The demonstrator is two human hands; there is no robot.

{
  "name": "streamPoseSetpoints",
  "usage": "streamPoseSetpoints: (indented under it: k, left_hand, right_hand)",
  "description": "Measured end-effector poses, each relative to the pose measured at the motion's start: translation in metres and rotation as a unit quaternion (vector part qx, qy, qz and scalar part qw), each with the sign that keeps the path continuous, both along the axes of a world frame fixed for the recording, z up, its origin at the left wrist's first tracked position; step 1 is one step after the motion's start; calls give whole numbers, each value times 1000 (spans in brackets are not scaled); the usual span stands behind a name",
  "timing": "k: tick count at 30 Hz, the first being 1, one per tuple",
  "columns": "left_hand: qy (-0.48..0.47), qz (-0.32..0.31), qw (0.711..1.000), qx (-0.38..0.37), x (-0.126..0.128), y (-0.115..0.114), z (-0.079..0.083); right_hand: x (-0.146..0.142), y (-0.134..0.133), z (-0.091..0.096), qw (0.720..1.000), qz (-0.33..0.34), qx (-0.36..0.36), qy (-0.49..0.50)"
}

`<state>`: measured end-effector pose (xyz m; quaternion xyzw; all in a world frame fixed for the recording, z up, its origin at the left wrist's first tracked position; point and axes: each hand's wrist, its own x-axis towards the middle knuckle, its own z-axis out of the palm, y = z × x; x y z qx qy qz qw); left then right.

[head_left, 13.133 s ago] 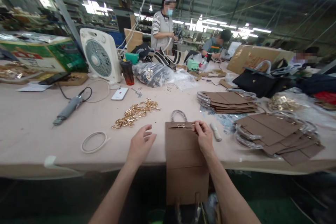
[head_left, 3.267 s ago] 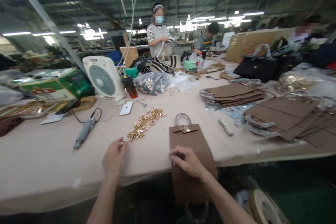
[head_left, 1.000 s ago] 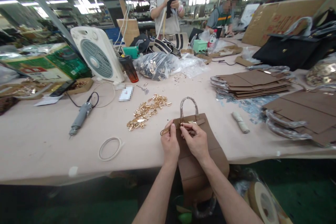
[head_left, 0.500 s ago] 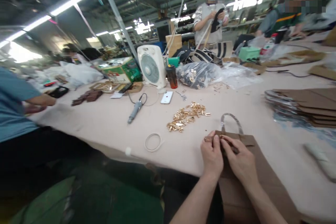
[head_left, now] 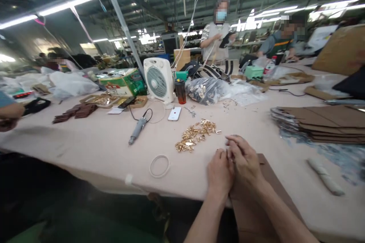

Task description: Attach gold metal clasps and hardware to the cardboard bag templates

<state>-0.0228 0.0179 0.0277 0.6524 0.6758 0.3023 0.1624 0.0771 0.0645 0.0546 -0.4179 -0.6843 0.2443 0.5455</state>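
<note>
A flat brown bag (head_left: 275,188) lies at the table's near edge, partly under my hands and forearms. My left hand (head_left: 221,171) is closed over the bag's upper left edge, its fingers curled tightly there. Right against it, my right hand (head_left: 245,159) is bent over the left fingertips, its fingers closed and one finger reaching forward. Whatever sits between the fingertips is hidden. Just beyond my hands lies a loose heap of gold metal fittings (head_left: 196,135). The bag's handle does not show.
A grey electric screwdriver (head_left: 137,130), a white phone (head_left: 174,114), a ring of white cord (head_left: 159,166) and a fan (head_left: 159,80) are on the table. Stacked brown panels (head_left: 327,121) and a pale rolled piece (head_left: 325,176) lie right. Co-workers (head_left: 218,32) are beyond.
My view has turned slightly right. The bag's wrapped handle, raised before, is out of sight. My right hand has shifted from beside my left hand to over its fingertips.
</note>
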Motion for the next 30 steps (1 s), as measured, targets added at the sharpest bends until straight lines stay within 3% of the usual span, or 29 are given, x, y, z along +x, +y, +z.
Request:
streamPoseSetpoints:
  k: [4, 9, 15, 18, 22, 26, 30]
  left_hand:
    - [-21, -10, 1000, -1, -5, 3, 1]
    - [-33, -2, 999, -1, -7, 7, -1]
    - [-45, -3, 999, 5, -7, 11, -4]
    - [-46, -3, 999, 10, -7, 13, -4]
    - [-40, 3, 999, 7, -7, 14, -4]
    - [-29, 11, 999, -13, -7, 15, -6]
    - [-24, 10, 999, -27, -7, 18, -11]
  right_hand:
    - [-20, 45, 19, 991, 78, -9, -108]
    - [-39, 88, 20, 952, 176, -35, -248]
    - [-37, 125, 26, 943, 114, -30, -312]
    - [-44, 129, 33, 929, 193, -30, -314]
    - [-74, 121, 30, 868, 332, -12, -370]
    - [-106, 115, 15, 834, 317, 12, -452]
    - [-116, 108, 6, 826, 269, 1, -495]
